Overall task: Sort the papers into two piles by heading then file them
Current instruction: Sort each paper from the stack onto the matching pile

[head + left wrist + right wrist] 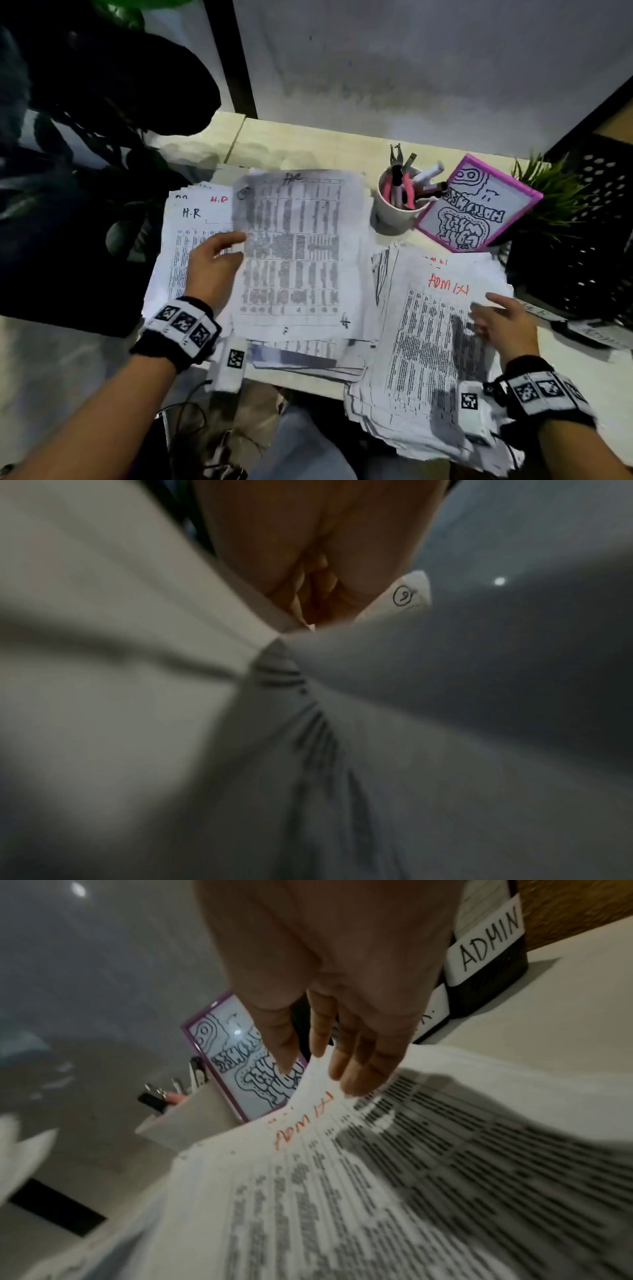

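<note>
Papers: our left hand (212, 270) pinched an "HR" sheet (294, 253); right hand (503, 322), fingers straight, over the "ADMIN" pile (428, 346).

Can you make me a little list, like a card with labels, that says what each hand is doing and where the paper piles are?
left hand: pinches a held sheet by its left edge
right hand: open, fingers over the ADMIN pile
HR pile: on the left of the desk, behind the left hand
middle stack: under the held sheet
cup of pens: behind the piles, beside a pink-framed picture
black file box: labelled ADMIN, on the right
</note>
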`<action>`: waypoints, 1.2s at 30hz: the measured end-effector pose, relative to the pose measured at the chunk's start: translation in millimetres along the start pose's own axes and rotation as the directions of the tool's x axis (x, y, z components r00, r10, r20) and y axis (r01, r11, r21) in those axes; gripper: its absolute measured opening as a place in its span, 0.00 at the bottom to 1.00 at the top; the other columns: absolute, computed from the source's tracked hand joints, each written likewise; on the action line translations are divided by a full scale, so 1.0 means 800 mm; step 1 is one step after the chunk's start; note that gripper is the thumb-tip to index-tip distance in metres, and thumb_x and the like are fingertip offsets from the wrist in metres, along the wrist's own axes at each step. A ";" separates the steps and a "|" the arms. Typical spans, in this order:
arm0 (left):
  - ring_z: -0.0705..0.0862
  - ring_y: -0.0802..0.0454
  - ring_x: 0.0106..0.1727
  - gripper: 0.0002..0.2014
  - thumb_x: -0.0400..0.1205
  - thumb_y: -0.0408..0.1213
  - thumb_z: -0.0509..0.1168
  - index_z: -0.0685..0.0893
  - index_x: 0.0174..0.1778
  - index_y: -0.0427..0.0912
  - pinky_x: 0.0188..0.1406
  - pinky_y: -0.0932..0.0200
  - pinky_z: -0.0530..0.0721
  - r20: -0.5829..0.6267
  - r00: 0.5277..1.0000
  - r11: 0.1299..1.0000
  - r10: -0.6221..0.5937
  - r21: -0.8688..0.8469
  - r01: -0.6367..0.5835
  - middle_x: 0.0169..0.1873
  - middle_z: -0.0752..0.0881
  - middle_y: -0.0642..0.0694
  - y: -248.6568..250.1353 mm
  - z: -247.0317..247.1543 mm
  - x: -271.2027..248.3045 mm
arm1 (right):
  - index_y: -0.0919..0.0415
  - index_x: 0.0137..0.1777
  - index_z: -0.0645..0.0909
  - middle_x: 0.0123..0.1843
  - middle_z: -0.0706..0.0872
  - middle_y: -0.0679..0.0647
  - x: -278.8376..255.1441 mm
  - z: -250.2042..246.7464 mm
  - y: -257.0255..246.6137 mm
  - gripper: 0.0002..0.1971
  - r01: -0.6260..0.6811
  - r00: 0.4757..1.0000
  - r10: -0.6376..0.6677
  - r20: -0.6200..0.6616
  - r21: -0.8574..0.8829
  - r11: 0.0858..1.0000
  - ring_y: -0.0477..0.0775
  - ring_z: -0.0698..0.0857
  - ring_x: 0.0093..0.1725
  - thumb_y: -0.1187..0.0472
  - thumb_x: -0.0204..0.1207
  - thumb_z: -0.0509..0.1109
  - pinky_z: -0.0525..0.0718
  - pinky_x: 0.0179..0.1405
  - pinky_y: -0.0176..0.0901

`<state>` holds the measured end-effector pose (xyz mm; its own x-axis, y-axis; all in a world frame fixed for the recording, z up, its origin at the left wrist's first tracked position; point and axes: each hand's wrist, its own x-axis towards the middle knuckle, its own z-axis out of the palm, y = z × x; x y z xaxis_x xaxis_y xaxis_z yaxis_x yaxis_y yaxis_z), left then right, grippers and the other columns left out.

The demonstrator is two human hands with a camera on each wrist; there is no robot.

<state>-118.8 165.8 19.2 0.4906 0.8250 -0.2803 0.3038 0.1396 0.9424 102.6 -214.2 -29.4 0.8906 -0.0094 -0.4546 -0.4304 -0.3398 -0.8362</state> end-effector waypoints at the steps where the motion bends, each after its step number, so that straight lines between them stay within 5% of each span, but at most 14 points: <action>1: 0.84 0.34 0.46 0.16 0.76 0.22 0.62 0.88 0.48 0.48 0.44 0.43 0.82 -0.064 0.998 0.999 -0.011 0.044 0.014 0.60 0.85 0.36 -0.007 -0.028 0.015 | 0.56 0.59 0.79 0.51 0.86 0.65 0.002 -0.005 0.009 0.18 -0.009 0.999 0.006 -0.048 -0.079 0.997 0.56 0.82 0.33 0.60 0.70 0.77 0.83 0.26 0.40; 3: 0.80 0.28 0.60 0.16 0.77 0.23 0.61 0.87 0.53 0.45 0.57 0.37 0.81 -0.164 0.986 0.993 -0.025 0.111 0.044 0.63 0.80 0.27 -0.023 -0.078 0.040 | 0.51 0.57 0.80 0.53 0.88 0.63 0.012 -0.009 0.028 0.29 -0.037 0.994 0.010 -0.111 -0.241 0.970 0.59 0.84 0.33 0.45 0.54 0.78 0.80 0.22 0.31; 4: 0.81 0.34 0.61 0.17 0.78 0.22 0.60 0.86 0.54 0.45 0.58 0.45 0.81 -0.203 0.979 0.993 -0.027 0.110 0.051 0.63 0.81 0.29 -0.030 -0.098 0.049 | 0.54 0.58 0.81 0.53 0.88 0.62 0.015 -0.010 0.032 0.34 -0.058 0.991 0.017 -0.136 -0.305 0.951 0.61 0.86 0.36 0.42 0.50 0.76 0.81 0.24 0.31; 7: 0.83 0.49 0.38 0.16 0.80 0.20 0.57 0.83 0.58 0.38 0.32 0.69 0.81 -0.266 0.962 0.988 -0.060 0.124 0.096 0.42 0.85 0.38 -0.043 -0.133 0.066 | 0.67 0.62 0.81 0.59 0.84 0.69 0.014 -0.006 0.028 0.30 -0.092 0.984 0.003 -0.181 -0.486 0.869 0.64 0.86 0.50 0.54 0.61 0.82 0.82 0.51 0.47; 10: 0.74 0.47 0.21 0.20 0.79 0.21 0.55 0.82 0.61 0.41 0.20 0.65 0.75 -0.287 0.954 0.945 -0.090 0.277 0.173 0.30 0.80 0.38 -0.058 -0.142 0.076 | 0.71 0.60 0.80 0.60 0.80 0.72 0.013 0.000 0.031 0.32 -0.138 0.974 -0.011 -0.225 -0.635 0.760 0.69 0.79 0.59 0.50 0.62 0.82 0.78 0.57 0.56; 14: 0.77 0.45 0.24 0.22 0.79 0.18 0.53 0.79 0.65 0.39 0.10 0.68 0.73 -0.176 0.978 0.837 -0.113 0.514 0.190 0.58 0.83 0.34 -0.069 -0.129 0.096 | 0.76 0.59 0.75 0.60 0.77 0.75 0.004 0.005 0.035 0.35 -0.204 0.962 -0.002 -0.274 -0.722 0.661 0.72 0.73 0.62 0.47 0.66 0.80 0.73 0.48 0.56; 16: 0.82 0.41 0.32 0.22 0.79 0.17 0.53 0.79 0.66 0.36 0.19 0.66 0.79 -0.163 0.977 0.788 -0.139 0.579 0.209 0.67 0.79 0.36 -0.070 -0.118 0.108 | 0.75 0.60 0.74 0.62 0.74 0.75 0.000 0.003 0.036 0.34 -0.221 0.955 0.003 -0.296 -0.707 0.672 0.72 0.73 0.63 0.49 0.66 0.81 0.75 0.55 0.58; 18: 0.84 0.33 0.50 0.19 0.79 0.20 0.56 0.79 0.65 0.34 0.43 0.56 0.83 -0.195 0.972 0.733 -0.134 0.641 0.229 0.67 0.80 0.34 -0.066 -0.106 0.117 | 0.73 0.64 0.75 0.65 0.73 0.74 -0.002 -0.001 0.038 0.32 -0.216 0.948 -0.014 -0.317 -0.676 0.704 0.73 0.72 0.65 0.54 0.66 0.81 0.75 0.60 0.59; 21: 0.76 0.35 0.67 0.15 0.77 0.25 0.63 0.81 0.59 0.38 0.68 0.42 0.74 -0.312 0.950 0.675 0.025 0.706 0.215 0.69 0.77 0.36 -0.050 -0.069 0.109 | 0.70 0.66 0.76 0.65 0.73 0.74 -0.004 -0.003 0.035 0.30 -0.147 0.934 -0.087 -0.345 -0.596 0.789 0.73 0.72 0.66 0.61 0.66 0.81 0.74 0.62 0.61; 25: 0.68 0.40 0.75 0.17 0.77 0.23 0.62 0.80 0.61 0.40 0.74 0.48 0.69 -0.035 0.975 0.724 0.221 0.676 -0.140 0.76 0.68 0.41 -0.026 0.026 0.072 | 0.73 0.53 0.83 0.53 0.82 0.68 -0.004 -0.012 0.029 0.18 -0.080 0.919 -0.108 -0.379 -0.447 0.891 0.68 0.81 0.50 0.63 0.67 0.79 0.77 0.46 0.49; 29: 0.76 0.44 0.68 0.16 0.78 0.23 0.60 0.78 0.58 0.43 0.66 0.48 0.78 0.328 0.885 0.777 0.331 0.438 -0.453 0.67 0.75 0.43 -0.019 0.129 0.022 | 0.70 0.38 0.83 0.36 0.83 0.61 -0.005 -0.021 0.018 0.08 0.026 0.932 -0.149 -0.330 -0.350 0.936 0.59 0.78 0.36 0.66 0.67 0.78 0.70 0.39 0.41; 32: 0.83 0.46 0.57 0.14 0.79 0.23 0.59 0.81 0.56 0.39 0.57 0.48 0.83 0.456 0.836 0.814 0.306 0.330 -0.478 0.59 0.81 0.43 -0.014 0.200 -0.015 | 0.64 0.33 0.81 0.31 0.83 0.56 0.003 -0.029 0.022 0.07 0.071 0.940 -0.182 -0.287 -0.357 0.932 0.55 0.80 0.36 0.68 0.67 0.78 0.72 0.39 0.39; 34: 0.85 0.43 0.53 0.13 0.81 0.24 0.57 0.82 0.56 0.38 0.55 0.48 0.83 0.521 0.815 0.817 0.256 0.335 -0.470 0.57 0.84 0.41 -0.017 0.239 -0.033 | 0.57 0.31 0.81 0.25 0.85 0.41 0.011 -0.040 0.029 0.12 0.124 0.952 -0.197 -0.234 -0.294 0.948 0.38 0.81 0.30 0.74 0.67 0.76 0.77 0.37 0.33; 36: 0.84 0.40 0.57 0.13 0.82 0.26 0.57 0.83 0.58 0.36 0.58 0.50 0.80 0.556 0.807 0.783 0.198 0.405 -0.471 0.58 0.85 0.38 -0.024 0.269 -0.046 | 0.58 0.36 0.84 0.25 0.84 0.33 0.009 -0.052 0.032 0.15 0.143 0.968 -0.176 -0.181 -0.178 0.973 0.31 0.81 0.26 0.81 0.66 0.72 0.80 0.35 0.28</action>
<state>32.7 14.7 -28.0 0.9104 0.3891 -0.1409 0.3376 -0.5014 0.7967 104.3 -261.8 -41.4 0.9640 -0.1196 -0.2376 -0.2653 -0.4998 -0.8245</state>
